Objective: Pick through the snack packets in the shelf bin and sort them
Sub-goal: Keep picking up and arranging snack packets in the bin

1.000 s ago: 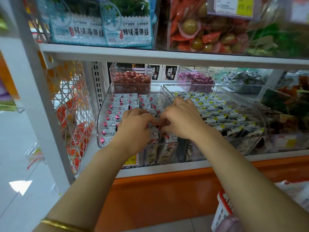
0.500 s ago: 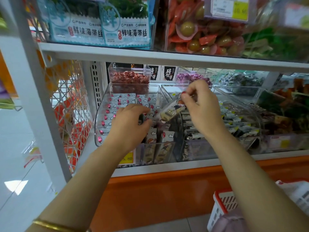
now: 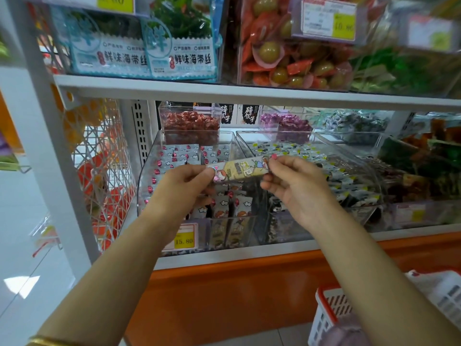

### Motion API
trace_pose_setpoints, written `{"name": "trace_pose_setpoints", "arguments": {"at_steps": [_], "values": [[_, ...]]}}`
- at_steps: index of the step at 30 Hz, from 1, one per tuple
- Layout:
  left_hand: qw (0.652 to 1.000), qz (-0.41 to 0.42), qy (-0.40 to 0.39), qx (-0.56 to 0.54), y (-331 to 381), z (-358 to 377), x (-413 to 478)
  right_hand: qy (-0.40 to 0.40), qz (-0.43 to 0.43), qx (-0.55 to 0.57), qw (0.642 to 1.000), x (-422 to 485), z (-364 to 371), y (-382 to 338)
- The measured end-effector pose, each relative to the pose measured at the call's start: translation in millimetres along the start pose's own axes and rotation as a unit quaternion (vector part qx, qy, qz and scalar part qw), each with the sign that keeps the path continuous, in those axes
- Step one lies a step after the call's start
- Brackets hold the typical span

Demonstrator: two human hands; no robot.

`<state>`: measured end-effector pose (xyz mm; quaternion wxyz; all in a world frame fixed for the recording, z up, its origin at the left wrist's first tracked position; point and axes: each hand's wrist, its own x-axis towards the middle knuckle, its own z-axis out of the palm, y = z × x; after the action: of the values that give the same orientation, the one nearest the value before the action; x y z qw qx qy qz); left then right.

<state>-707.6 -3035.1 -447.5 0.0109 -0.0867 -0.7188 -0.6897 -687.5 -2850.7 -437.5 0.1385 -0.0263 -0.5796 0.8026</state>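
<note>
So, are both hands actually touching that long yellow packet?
Touching. The head view shows the left hand pinching the left end of the packet and the right hand pinching its right end.

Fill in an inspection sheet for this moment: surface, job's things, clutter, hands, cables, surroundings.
Surface: white shelf, carrying clear bins side by side.
Job's things: one long snack packet held level above the left bin; the bin holds rows of red-spotted packets.
Clutter: neighbouring bin of yellow-and-black packets; yellow price tag on the left bin's front.
Hands: left hand pinches the packet's left end; right hand pinches its right end.
Cables: nothing seen.
Surroundings: seaweed packs on the shelf above; wire rack at left; red-and-white basket at lower right.
</note>
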Motion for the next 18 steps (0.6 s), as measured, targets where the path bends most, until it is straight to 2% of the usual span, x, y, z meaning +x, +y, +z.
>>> {"name": "trace_pose_setpoints", "arguments": {"at_steps": [3, 7, 18], "values": [[0.988, -0.056, -0.028, -0.14, 2.4, -3.5, -0.3, -0.036, 0.06, 0.069, 0.995, -1.6, -3.3, -1.2], [0.953, -0.111, -0.021, -0.281, 2.6, -5.6, 2.6, -0.079, 0.107, 0.099, 0.986, -4.8, -4.5, -3.5], [0.917, -0.14, -0.023, -0.373, 3.1, -1.9, 3.8, -0.043, 0.191, 0.198, 0.96, -4.5, -1.8, -3.7]]}}
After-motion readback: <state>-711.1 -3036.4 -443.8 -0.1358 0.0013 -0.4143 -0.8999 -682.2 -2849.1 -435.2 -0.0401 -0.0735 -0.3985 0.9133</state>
